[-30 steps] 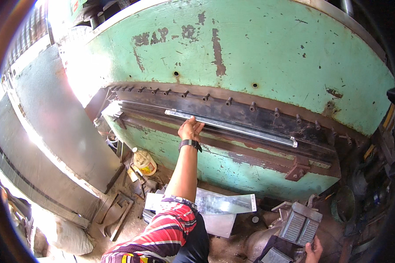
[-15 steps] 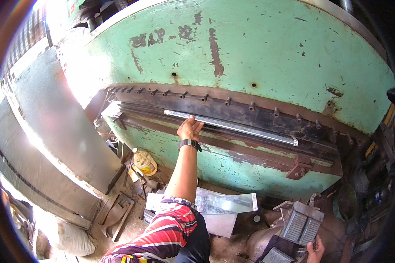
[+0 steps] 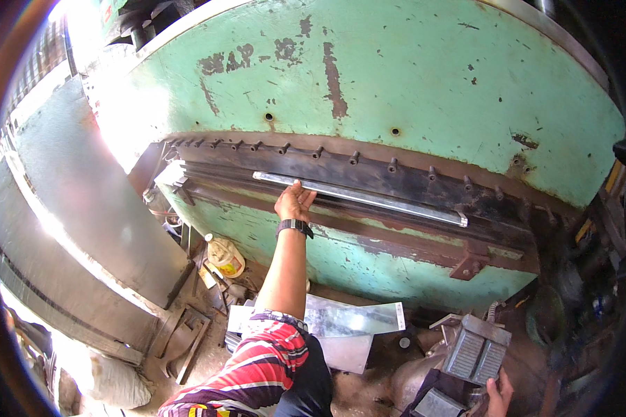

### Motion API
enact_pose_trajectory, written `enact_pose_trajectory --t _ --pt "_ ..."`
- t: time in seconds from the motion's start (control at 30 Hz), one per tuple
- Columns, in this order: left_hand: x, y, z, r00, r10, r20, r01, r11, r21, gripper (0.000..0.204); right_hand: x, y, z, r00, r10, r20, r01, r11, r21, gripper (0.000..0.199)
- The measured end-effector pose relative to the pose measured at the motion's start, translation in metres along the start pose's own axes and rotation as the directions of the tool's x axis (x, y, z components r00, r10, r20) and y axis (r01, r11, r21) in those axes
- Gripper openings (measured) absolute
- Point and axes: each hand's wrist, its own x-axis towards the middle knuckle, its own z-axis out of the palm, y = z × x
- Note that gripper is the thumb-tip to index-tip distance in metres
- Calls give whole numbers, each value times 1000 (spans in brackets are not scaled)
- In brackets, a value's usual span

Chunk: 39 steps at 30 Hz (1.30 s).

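A long, narrow bent metal strip [image 3: 368, 201] lies across the black jaw of a green press brake [image 3: 424, 83]. My left hand [image 3: 295, 203] pinches its near edge left of the middle, thumb on top and fingers curled below. A dark watch [image 3: 295, 226] is on that wrist. At the lower right my right hand [image 3: 498, 395] shows only in part, its fingers apart and holding nothing visible. Nearest to it is a grey ribbed double foot pedal [image 3: 477, 349]; whether they touch I cannot tell.
Shiny sheet-metal pieces [image 3: 355, 317] lie below the machine. A pale plastic jug [image 3: 224, 256] stands on the floor to the left, near scrap metal [image 3: 186, 340]. Large metal panels [image 3: 111, 201] lean at the far left. A rusty bracket [image 3: 471, 260] juts from the machine's front.
The view has shifted slightly, so everything sits a little farther left and higher. My left hand keeps its grip on the strip, and the right hand stays beside the pedal.
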Motion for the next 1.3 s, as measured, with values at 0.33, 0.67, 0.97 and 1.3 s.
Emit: enact_pose_trajectory --t 0.33,0.67,0.97,1.3 --pt "40 19 -47 894 437 -100 -384 861 333 43 1 0 1 1000 -22 -3 22 995 96 63" --pt "62 122 -96 302 113 947 -732 -609 306 91 -1 -185 130 665 -747 5 615 544 -571 44" --pt "99 106 -88 227 33 973 -785 -585 203 102 38 -300 548 37 -823 567 912 -204 -355 93" --pt "116 95 -113 318 12 948 -639 -736 224 89 35 -319 684 189 -766 615 901 -114 -419 101"
